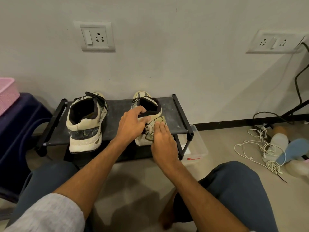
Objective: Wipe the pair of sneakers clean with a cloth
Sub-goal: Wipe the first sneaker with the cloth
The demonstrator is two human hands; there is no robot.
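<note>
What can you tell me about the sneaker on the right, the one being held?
The right sneaker is cream with a black lining and looks worn. It stands upright on the black rack, toe towards the wall, heel towards the camera. The left hand grips its collar, while the right hand presses a patterned cream cloth against its heel.

We are looking at a dim, evenly lit room; light is coming from above and behind us, throwing a broad soft shadow onto the near floor point(133, 181). The right sneaker point(142, 95) is showing crisp. The socket plate point(274, 42) far right is bending, and the toys point(284, 148) are blurring.
</note>
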